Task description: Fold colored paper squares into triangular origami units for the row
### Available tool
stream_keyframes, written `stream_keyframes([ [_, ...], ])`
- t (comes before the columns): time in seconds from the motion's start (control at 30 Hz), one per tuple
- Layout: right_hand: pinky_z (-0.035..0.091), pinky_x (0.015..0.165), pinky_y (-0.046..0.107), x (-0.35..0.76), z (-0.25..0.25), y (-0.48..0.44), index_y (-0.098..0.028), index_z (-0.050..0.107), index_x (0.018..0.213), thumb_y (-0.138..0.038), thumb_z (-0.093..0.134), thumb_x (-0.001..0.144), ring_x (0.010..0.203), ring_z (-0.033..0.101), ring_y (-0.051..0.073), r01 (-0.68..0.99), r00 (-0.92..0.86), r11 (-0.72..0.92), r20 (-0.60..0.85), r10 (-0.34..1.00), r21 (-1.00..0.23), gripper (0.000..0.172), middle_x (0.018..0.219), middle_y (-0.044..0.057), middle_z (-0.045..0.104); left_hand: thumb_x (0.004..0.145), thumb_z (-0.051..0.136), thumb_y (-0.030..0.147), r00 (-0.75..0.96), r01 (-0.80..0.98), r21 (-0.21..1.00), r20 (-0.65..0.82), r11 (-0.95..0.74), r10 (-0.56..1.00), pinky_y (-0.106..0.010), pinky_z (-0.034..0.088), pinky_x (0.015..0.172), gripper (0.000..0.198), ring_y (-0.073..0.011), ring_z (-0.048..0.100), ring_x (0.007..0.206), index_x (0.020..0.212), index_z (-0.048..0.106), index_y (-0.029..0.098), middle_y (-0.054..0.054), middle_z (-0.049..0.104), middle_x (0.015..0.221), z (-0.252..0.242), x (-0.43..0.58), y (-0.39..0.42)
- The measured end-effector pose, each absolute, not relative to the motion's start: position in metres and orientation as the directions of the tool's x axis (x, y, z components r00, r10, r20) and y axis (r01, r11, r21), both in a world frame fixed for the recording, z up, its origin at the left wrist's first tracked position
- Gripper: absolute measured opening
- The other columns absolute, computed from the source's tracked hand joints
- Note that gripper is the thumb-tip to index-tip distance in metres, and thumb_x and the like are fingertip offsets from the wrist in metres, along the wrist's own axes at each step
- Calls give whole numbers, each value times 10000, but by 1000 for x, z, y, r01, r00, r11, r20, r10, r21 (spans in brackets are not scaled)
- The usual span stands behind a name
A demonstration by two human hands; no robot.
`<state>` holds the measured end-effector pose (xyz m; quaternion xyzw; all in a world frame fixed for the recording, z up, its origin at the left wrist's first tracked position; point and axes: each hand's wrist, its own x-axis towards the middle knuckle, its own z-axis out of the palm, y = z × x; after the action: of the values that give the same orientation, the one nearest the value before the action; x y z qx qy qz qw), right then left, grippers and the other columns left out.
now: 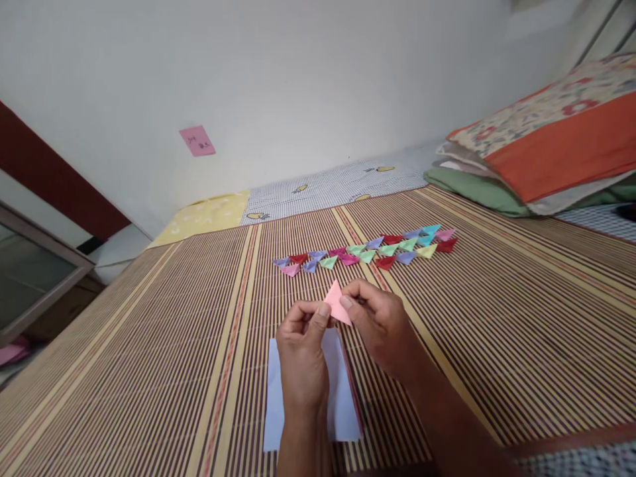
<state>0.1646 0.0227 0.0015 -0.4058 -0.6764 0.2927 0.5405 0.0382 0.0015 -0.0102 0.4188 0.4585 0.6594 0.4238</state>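
A small pink folded paper triangle (336, 303) is held up between my two hands, its point upward. My left hand (304, 331) pinches its left edge between thumb and fingers. On the other side, my right hand (375, 317) grips the right edge the same way. Beneath my left hand and wrist lies a stack of pale blue paper (342, 404), partly covered by them. Beyond my hands, several small folded paper boats (368, 256) in red, blue, green, pink and yellow stand in two slanting rows.
A striped bamboo mat (163, 351) covers the bed under everything. At the far right rests a pile of folded bedding (561, 139) with an orange and floral top. A pink note (197, 141) is on the white wall behind. A framed glass panel (37, 271) stands at the left.
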Motion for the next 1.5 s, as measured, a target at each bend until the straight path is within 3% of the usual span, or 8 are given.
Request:
stream_keyframes([
  [0.2, 386, 583, 255, 162, 6, 22, -179, 615, 799, -262, 523, 978, 602, 523, 127, 247, -25, 505, 516, 857, -827, 218, 673, -23, 574, 839, 759, 316, -284, -100, 965, 208, -244, 936, -252, 483, 664, 169, -143, 595, 676, 769, 694, 177, 5, 656, 707, -4, 38, -1],
  [0.4, 355, 606, 285, 163, 4, 22, -197, 505, 661, -200, 513, 922, 606, 478, 140, 419, 78, 579, 663, 744, -699, 261, 634, -19, 506, 861, 732, 310, -196, -78, 977, 179, -198, 964, -237, 447, 642, 200, -130, 550, 652, 729, 671, 173, 18, 616, 668, -1, 44, -4],
  [0.5, 341, 549, 272, 165, 3, 24, -214, 469, 646, -225, 500, 919, 564, 437, 132, 248, 102, 484, 519, 849, -839, 275, 598, -40, 452, 864, 735, 309, -165, -121, 976, 162, -182, 973, -228, 436, 640, 203, -122, 536, 653, 731, 660, 175, 25, 605, 671, -2, 44, -4],
  [0.63, 318, 503, 258, 167, 4, 25, -223, 437, 631, -317, 503, 956, 540, 383, 122, 45, -65, 332, 329, 942, -942, 345, 569, -61, 384, 862, 743, 295, -207, -121, 970, 183, -211, 961, -223, 445, 660, 196, -116, 554, 662, 731, 660, 176, 28, 614, 677, -4, 41, -3],
  [0.83, 271, 521, 262, 165, 5, 19, -204, 470, 664, -261, 549, 933, 560, 370, 111, 213, -252, 375, 320, 913, -902, 286, 599, -63, 396, 859, 748, 308, -338, -161, 958, 172, -237, 925, -214, 448, 639, 221, -108, 557, 639, 715, 646, 175, 31, 613, 659, -9, 34, 2],
  [1.07, 279, 534, 261, 160, 3, 17, -209, 428, 656, -250, 502, 962, 584, 373, 115, 148, -375, 406, 329, 867, -902, 317, 622, -54, 397, 832, 773, 328, -340, -286, 930, 125, -229, 932, -212, 432, 620, 238, -107, 526, 632, 711, 642, 170, 31, 591, 652, -10, 31, 4],
  [1.27, 289, 553, 268, 160, 1, 17, -200, 471, 671, -258, 533, 971, 589, 408, 115, 212, -341, 457, 373, 863, -864, 312, 628, -54, 428, 752, 839, 347, -272, -452, 876, 43, -167, 961, -189, 381, 555, 293, -84, 448, 548, 685, 627, 157, 47, 534, 581, -6, 28, 8],
  [1.5, 366, 570, 242, 167, 7, 21, -185, 599, 767, -249, 595, 947, 609, 492, 111, 21, -232, 358, 344, 910, -933, 190, 673, -44, 560, 764, 839, 335, -130, -528, 845, 13, -80, 991, -172, 320, 516, 302, -68, 383, 516, 686, 619, 144, 38, 539, 575, -2, 26, 9],
])
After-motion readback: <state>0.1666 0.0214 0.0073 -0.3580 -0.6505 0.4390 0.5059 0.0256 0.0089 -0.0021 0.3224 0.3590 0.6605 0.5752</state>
